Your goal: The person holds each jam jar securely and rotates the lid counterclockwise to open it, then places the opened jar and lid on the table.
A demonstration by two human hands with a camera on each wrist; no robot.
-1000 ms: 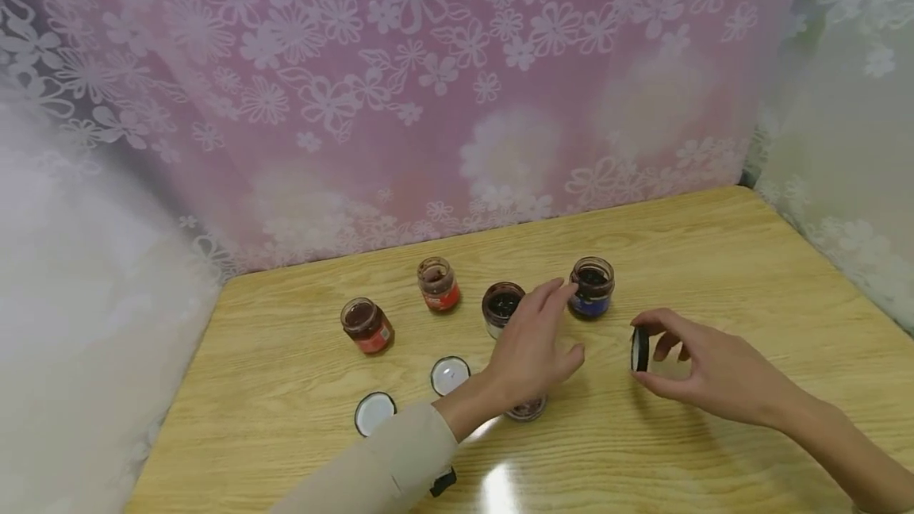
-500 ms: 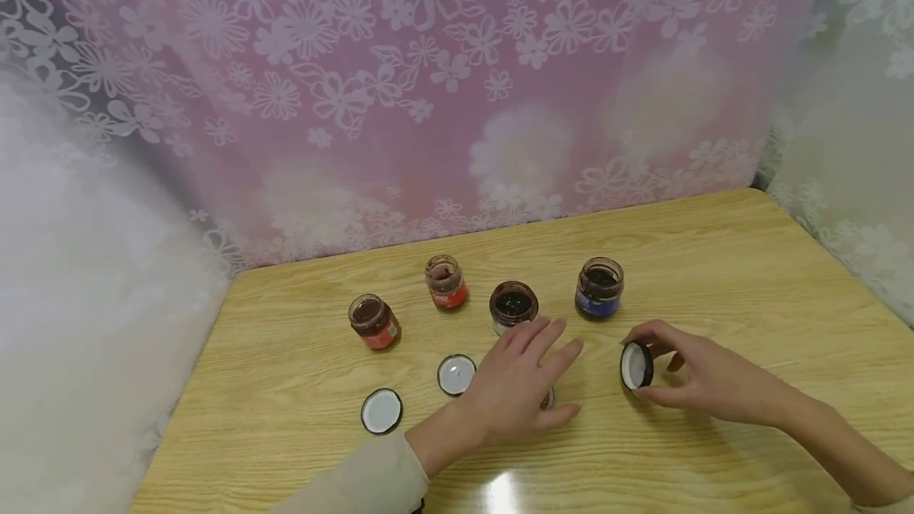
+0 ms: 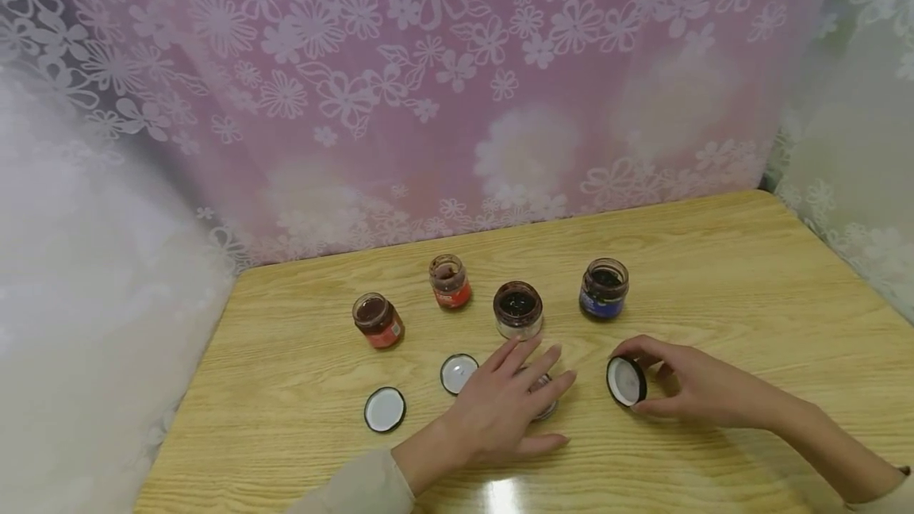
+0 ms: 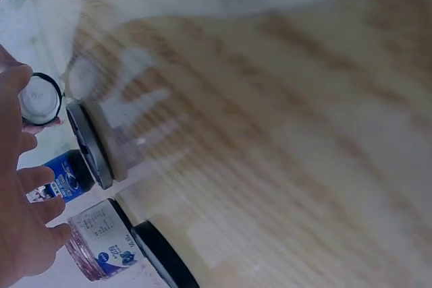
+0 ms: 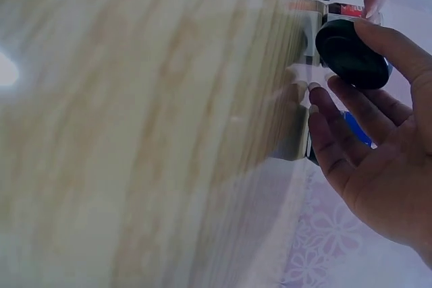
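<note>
My right hand (image 3: pixel 689 381) pinches a black jar lid (image 3: pixel 626 381) by its rim, thumb below and fingers above. The lid is tipped on edge with its white inside toward me; in the right wrist view its black top (image 5: pixel 351 55) shows. My left hand (image 3: pixel 493 411) spreads its fingers low over a round lid (image 3: pixel 547 412) with a brownish inside, mostly hidden beneath them. The left wrist view shows this lid (image 4: pixel 88 143) flat on the table, near the fingers. Just beyond the left fingertips stands an uncapped jar with a pale label (image 3: pixel 519 324) and dark contents.
An uncapped blue-labelled jar (image 3: pixel 603 304) stands back right. Two uncapped red-labelled jars, one farther back (image 3: pixel 452 292) and one nearer (image 3: pixel 381 331), stand on the left. Two lids, one left (image 3: pixel 385 409) and one right (image 3: pixel 459 373), lie white side up. A floral curtain (image 3: pixel 428 101) hangs behind the table.
My left hand has drawn back toward me from the pale-labelled jar to over the round lid. My right hand has moved slightly left, turning its lid so the white inside shows.
</note>
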